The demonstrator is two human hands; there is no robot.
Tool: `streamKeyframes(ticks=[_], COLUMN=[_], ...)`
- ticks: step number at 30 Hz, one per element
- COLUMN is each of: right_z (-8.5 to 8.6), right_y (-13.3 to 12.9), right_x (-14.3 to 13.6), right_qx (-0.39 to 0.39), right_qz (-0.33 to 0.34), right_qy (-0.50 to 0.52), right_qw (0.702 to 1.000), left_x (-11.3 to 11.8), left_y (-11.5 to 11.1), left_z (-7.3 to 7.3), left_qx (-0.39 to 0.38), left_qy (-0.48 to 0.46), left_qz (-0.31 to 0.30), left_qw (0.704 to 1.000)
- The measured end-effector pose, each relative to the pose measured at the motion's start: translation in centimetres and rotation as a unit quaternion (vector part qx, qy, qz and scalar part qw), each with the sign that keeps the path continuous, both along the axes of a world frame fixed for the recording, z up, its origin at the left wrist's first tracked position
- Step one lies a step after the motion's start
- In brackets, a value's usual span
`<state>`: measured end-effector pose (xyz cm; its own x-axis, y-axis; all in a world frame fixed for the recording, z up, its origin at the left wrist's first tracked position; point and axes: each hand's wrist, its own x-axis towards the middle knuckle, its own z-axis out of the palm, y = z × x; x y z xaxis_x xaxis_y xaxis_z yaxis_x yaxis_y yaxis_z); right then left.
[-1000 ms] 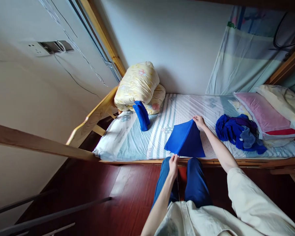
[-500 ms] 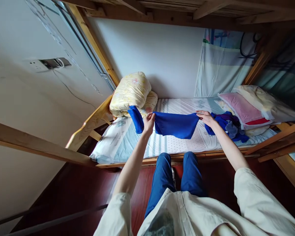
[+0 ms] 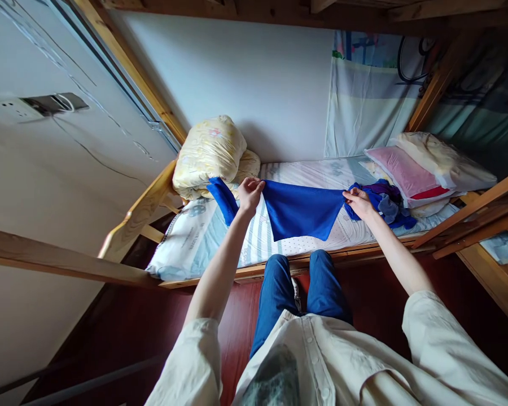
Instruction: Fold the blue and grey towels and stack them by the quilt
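Note:
A plain blue cloth (image 3: 302,211) hangs stretched between my two hands, its lower edge dangling above the bed. My left hand (image 3: 250,193) pinches its upper left corner, and my right hand (image 3: 358,203) pinches the upper right one. Just left of my left hand lies a folded blue cloth (image 3: 222,200) on the mattress, in front of the quilt. Beyond my right hand sits a crumpled heap of blue and purple cloths (image 3: 383,203).
The lower bunk bed (image 3: 195,239) has a patterned sheet. A bundled yellow quilt (image 3: 211,149) rests at its left end, with a pink pillow (image 3: 395,169) at the right. Wooden rails (image 3: 59,256) flank me on both sides, and the upper bunk (image 3: 279,20) overhangs the bed.
The blue cloth is pulled more taut and hangs as a wider shape, my hands slightly farther apart. The camera view has shifted a little, so the room appears moved left.

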<state>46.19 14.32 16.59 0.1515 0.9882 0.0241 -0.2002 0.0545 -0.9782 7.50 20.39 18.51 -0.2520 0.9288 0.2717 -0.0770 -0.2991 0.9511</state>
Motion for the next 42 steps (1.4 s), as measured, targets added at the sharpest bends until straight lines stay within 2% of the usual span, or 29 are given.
streamKeyframes(ticks=[10,17,22,26,30,34,38,42], right_z=[0.6,1.1,1.3,1.3,0.3,-1.8,-4.1,-5.4], right_y=[-1.3,-3.5,-5.8,-6.2,-4.9,-2.2,2.1,7.2], right_x=[0.3,0.5,0.3,-0.2,-1.3,-2.7,-4.6,-6.6], right_qx=[-0.009,-0.025,-0.051,-0.08,-0.112,-0.153,-0.17,-0.068], right_qz=[0.012,0.007,0.02,0.03,0.038,0.036,0.014,-0.044], right_qy=[-0.016,-0.018,-0.006,-0.005,-0.007,-0.001,-0.006,-0.013], right_qw=[1.0,0.999,0.998,0.996,0.993,0.988,0.985,0.997], left_x=[-0.9,-2.9,-4.6,-5.5,-6.3,-6.4,-5.1,-3.4], left_y=[-1.3,-2.7,-4.8,-5.6,-5.0,-3.3,0.3,5.4], left_z=[0.5,0.7,-0.2,-1.6,-3.4,-6.2,-8.2,-8.0], left_qx=[0.024,0.019,-0.029,-0.086,-0.127,-0.173,-0.229,-0.194], left_qy=[0.023,0.058,0.068,0.049,0.026,-0.014,-0.04,-0.059], left_qz=[-0.028,-0.049,-0.064,-0.074,-0.106,-0.112,-0.075,0.003], left_qw=[0.999,0.997,0.995,0.992,0.986,0.978,0.97,0.979])
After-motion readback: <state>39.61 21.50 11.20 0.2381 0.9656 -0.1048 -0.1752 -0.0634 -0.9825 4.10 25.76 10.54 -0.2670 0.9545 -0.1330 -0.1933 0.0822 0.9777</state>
